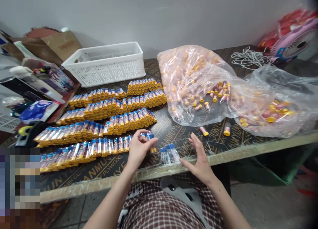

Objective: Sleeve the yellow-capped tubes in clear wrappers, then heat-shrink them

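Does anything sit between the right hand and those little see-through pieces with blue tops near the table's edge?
Nothing visible does. The right hand is open right beside the see-through pieces; whether it touches them is unclear. The nearest loose tube lies farther out, off that path.

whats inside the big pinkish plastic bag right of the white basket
Many small clear tubes with yellow caps show through the plastic bag. Folds, glare and the tubes in front hide those deeper in, so their number can't be told.
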Demonstrator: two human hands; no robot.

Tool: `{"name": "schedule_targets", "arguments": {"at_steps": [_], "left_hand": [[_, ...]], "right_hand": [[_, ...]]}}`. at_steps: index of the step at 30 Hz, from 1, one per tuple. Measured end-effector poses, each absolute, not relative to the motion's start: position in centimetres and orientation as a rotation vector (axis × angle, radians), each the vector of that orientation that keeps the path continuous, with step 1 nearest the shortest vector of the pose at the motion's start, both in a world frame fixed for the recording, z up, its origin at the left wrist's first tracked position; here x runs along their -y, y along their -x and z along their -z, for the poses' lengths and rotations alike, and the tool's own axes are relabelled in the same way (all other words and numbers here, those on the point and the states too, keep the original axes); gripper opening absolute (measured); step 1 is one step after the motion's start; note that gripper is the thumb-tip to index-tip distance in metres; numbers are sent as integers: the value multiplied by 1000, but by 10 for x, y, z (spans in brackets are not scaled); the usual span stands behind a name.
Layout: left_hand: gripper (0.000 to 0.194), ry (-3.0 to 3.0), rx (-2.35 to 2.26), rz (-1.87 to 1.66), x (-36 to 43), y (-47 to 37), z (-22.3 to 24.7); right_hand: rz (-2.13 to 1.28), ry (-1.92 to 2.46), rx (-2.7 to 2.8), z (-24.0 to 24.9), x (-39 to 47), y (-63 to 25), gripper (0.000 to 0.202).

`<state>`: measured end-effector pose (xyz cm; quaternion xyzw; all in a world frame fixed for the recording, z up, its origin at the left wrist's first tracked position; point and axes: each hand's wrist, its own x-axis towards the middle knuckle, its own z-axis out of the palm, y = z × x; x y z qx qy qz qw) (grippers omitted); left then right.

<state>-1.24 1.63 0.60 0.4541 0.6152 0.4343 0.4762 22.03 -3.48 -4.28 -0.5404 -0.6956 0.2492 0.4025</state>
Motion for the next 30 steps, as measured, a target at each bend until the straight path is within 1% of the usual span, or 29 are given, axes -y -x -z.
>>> {"name": "schedule_targets", "arguments": {"at_steps": [2, 5, 9, 12, 14, 16, 17, 18, 21, 23, 25, 30], "left_hand": [[52, -1278, -1759, -1072, -27, 38, -2], [46, -1486, -2027, -890, -37, 65, 10], [48, -1652, -2125, -659, -43, 77, 20], [47, -1726, -2221, -707, -39, 66, 15], [41, -1778, -2145, -854, -31, 47, 10], [32, -1888, -1890, -896, -22, 20, 8], [27, -1970, -1730, -832, -17, 5, 8], [23, -2066, -1619, -675, -13, -10, 10], [17, -2199, -1649, -140, -9, -43, 18], [18, -2223, -1708, 44, -10, -52, 23], [17, -2250, -1714, 80, -12, -53, 26], [9, -2272, -1688, -22, -12, -47, 25]], "right_hand": [[-586, 1422, 1721, 52, 30, -225, 75], [-553, 1430, 1724, 56, 29, -225, 67], [-451, 1494, 1743, 53, 24, -228, 50], [-246, 1571, 1743, 57, 9, -247, 44], [-91, 1683, 1727, 63, -5, -267, 46], [0, 1851, 1693, 70, -20, -284, 50], [19, 1925, 1684, 72, -27, -291, 50], [24, 1980, 1684, 74, -32, -296, 48], [13, 2004, 1720, 77, -40, -300, 37], [-5, 1962, 1733, 77, -39, -300, 34], [-34, 1908, 1734, 76, -36, -299, 34], [-105, 1743, 1654, 72, -30, -299, 32]]}}
